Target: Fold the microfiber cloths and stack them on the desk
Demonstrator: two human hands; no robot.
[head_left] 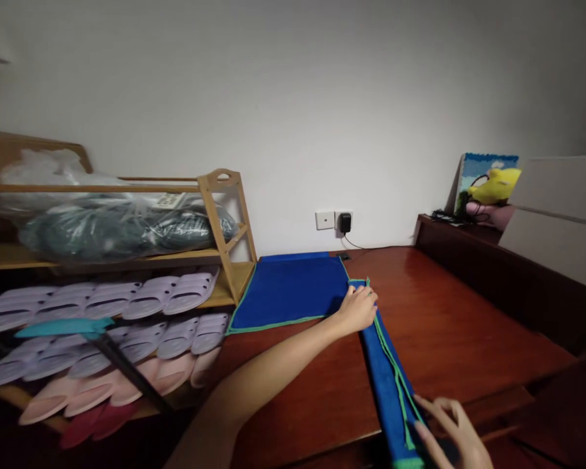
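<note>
A blue cloth point(388, 371) with green edging is folded into a long narrow strip on the reddish-brown wooden tabletop point(449, 312). Its near end hangs at the table's front edge. At the far end of the strip is my left hand point(359, 307), its fingers curled down and closed on the cloth. My right hand point(454, 433) is beside the near end, fingers apart, with fingertips touching the strip's right edge. Another blue cloth point(293, 286) with green edging lies spread flat to the left of the strip, towards the wall.
On the left stands a wooden rack point(224, 241) with lilac slippers point(190, 293), pink slippers point(97, 391) and a plastic-wrapped bundle point(122, 225). A teal-topped pole point(127, 368) leans before it. A black plug point(345, 223) sits in the wall socket. At right is a raised ledge point(478, 260).
</note>
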